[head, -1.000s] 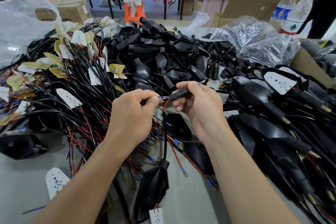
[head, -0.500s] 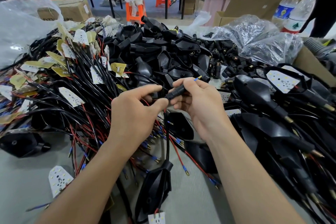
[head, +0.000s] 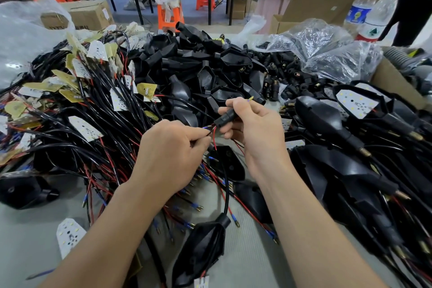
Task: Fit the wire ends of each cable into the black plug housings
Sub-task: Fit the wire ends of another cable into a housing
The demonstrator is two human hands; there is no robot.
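Your right hand [head: 256,128] grips a small black plug housing [head: 226,117] at centre. Your left hand [head: 171,154], just left of it, pinches the red and black wire ends [head: 211,129] at its mouth. A cable pile [head: 98,91] lies left, and black lamp shells [head: 198,70] are heaped beyond.

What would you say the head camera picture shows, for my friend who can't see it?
A person's right hand holds a small black plug housing while the left hand pinches thin wire ends right at its opening. Heaps of black cables and black plastic shells lie all around.
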